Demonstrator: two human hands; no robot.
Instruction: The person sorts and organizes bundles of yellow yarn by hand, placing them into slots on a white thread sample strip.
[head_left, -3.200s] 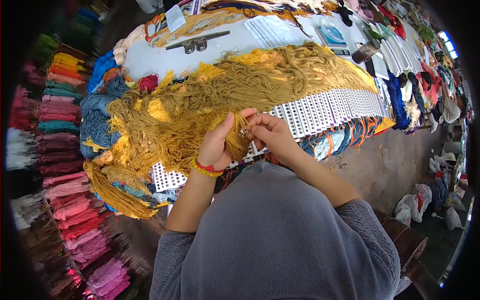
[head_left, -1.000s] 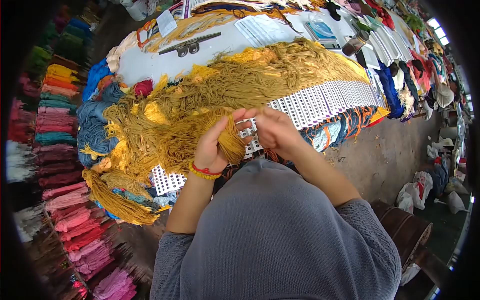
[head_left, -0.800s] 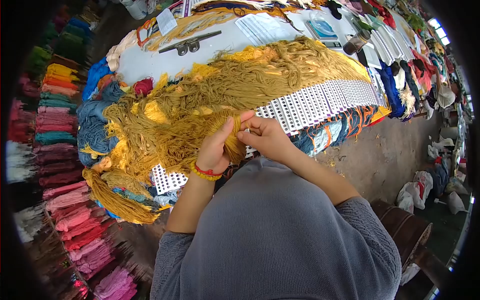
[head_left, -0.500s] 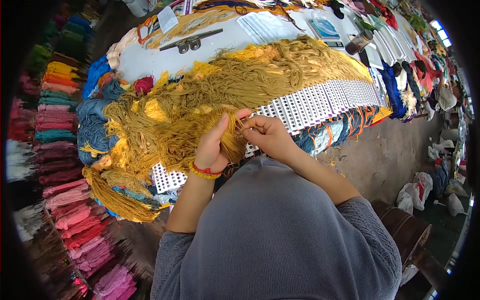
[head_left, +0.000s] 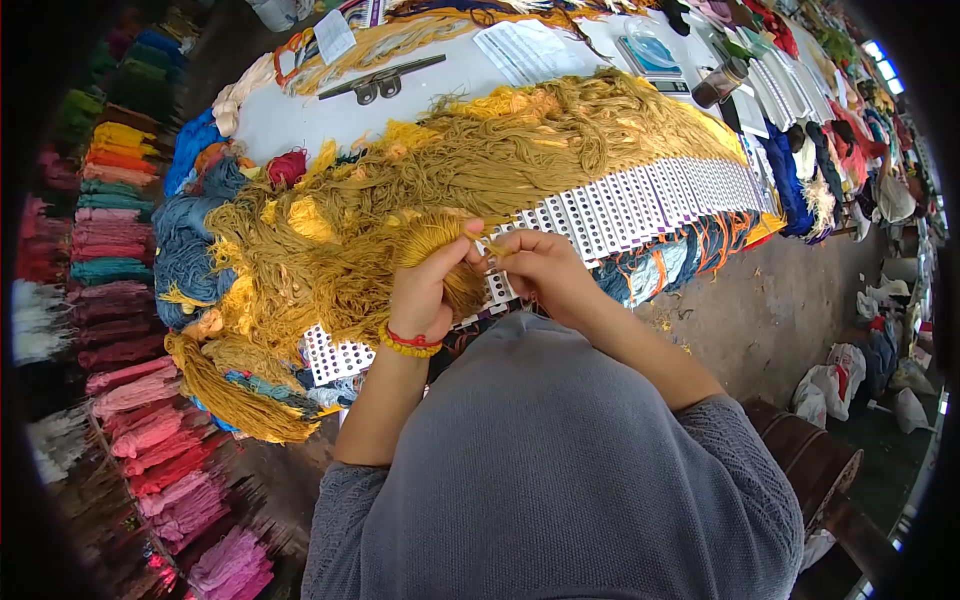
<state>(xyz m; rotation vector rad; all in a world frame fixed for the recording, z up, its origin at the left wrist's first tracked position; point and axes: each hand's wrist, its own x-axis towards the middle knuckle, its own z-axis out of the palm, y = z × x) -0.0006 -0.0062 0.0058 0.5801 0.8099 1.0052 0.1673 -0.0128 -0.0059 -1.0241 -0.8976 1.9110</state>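
My left hand, with red and yellow bands at its wrist, is wrapped around a thick bundle of golden-brown yarn. Its thumb and fingertips press together at the bundle's right side. Close beside them, my right hand pinches a few thin yarn strands between thumb and forefinger. Both hands are above the near edge of a large heap of olive and gold yarn. White cards with rows of holes lie along the heap's near side, some partly behind my hands.
A black metal clip bar, paper sheets, a small scale and a dark jar are on the table's far side. Coloured yarn hanks hang at left. A brown stool and plastic bags stand at right.
My left fingers have closed from a more open hold, with the thumb now against them. My right hand has shifted slightly right, still pinching strands.
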